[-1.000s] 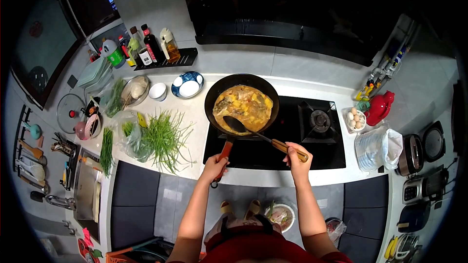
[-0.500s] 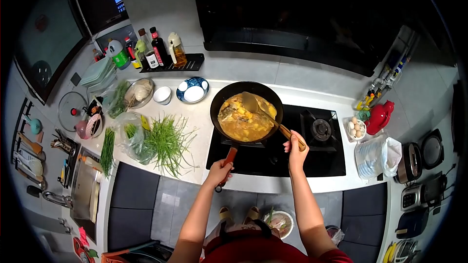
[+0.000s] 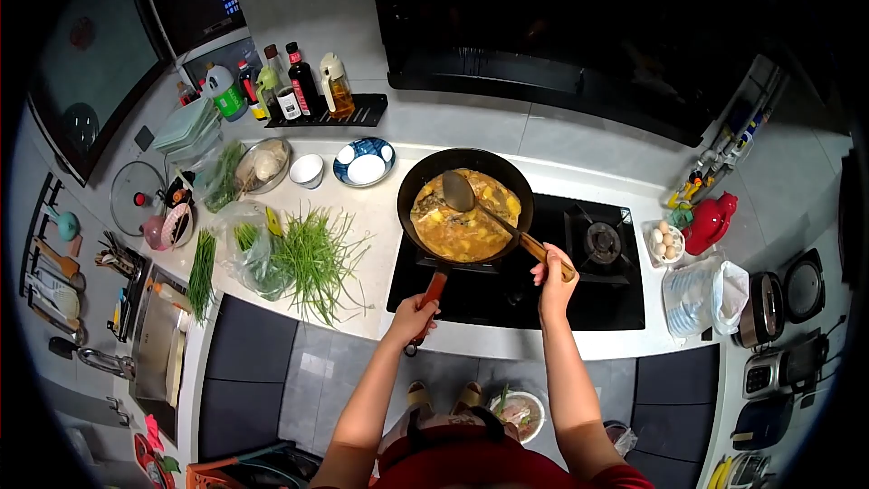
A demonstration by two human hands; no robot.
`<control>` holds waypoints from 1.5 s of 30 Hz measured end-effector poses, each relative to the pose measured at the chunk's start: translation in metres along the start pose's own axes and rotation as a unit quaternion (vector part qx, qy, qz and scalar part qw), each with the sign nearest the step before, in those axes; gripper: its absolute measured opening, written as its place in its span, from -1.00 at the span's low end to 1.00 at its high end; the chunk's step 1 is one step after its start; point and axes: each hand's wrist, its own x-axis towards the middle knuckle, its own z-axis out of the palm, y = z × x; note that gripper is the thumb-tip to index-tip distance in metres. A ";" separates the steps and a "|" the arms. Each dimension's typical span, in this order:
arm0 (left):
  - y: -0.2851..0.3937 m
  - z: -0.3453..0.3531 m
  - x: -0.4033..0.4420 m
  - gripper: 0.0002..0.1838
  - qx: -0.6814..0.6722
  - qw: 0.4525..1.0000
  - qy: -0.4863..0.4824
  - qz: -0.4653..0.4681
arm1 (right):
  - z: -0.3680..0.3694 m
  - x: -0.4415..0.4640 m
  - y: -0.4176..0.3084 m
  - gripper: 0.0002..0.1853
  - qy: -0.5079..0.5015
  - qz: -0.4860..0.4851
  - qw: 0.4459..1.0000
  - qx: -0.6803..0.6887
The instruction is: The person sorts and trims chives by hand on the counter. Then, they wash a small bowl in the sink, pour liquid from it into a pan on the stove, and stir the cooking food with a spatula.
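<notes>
A dark wok [image 3: 409,222] sits on the left burner of the black stove [image 3: 593,299], holding a brownish-yellow stew [image 3: 460,234] with chunks in it. My left hand [image 3: 414,319] is closed round the wok's reddish-brown handle [image 3: 434,287], which points toward me. In my right hand [image 3: 555,281] is the wooden handle of a spatula [image 3: 507,228]. Its rounded dark head lies at the stew's surface, left of the wok's middle. What lies under the stew is hidden.
Left of the stove lie loose green chives [image 3: 317,258], a plastic bag [image 3: 258,276], a white bowl [image 3: 307,170] and a blue-patterned plate [image 3: 364,168]. Bottles stand on a black shelf [image 3: 358,111]. To the right are a bowl of eggs [image 3: 665,243] and a red kettle-like object [image 3: 711,225].
The spatula's head has moved left across the stew and turned, now showing a rounder face. The left hand keeps its hold on the wok handle. The view has shifted slightly.
</notes>
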 end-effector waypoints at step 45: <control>-0.002 0.000 0.000 -0.71 -0.008 1.000 0.000 0.002 | -0.030 -0.006 0.022 -0.73 0.122 0.067 0.988 0.069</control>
